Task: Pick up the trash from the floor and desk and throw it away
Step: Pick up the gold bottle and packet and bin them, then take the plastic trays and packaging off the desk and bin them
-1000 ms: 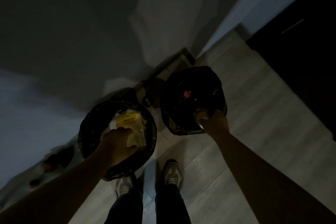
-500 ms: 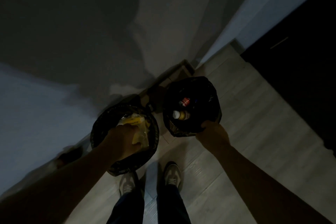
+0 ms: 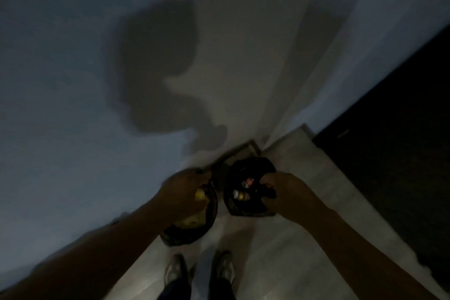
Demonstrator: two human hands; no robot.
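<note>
Right hand (image 3: 286,193) grips black bag (image 3: 252,164); left hand (image 3: 186,193) over bin (image 3: 185,236)

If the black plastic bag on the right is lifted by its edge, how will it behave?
Probably floppy: the black plastic bag looks crumpled where the right hand grips its rim. Likely light, holding only a few small bottles, which may roll together.

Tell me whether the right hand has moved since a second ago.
Yes. The right hand has gone forward from the near rim of the right bin to its right side, where it grips the rim.
</note>
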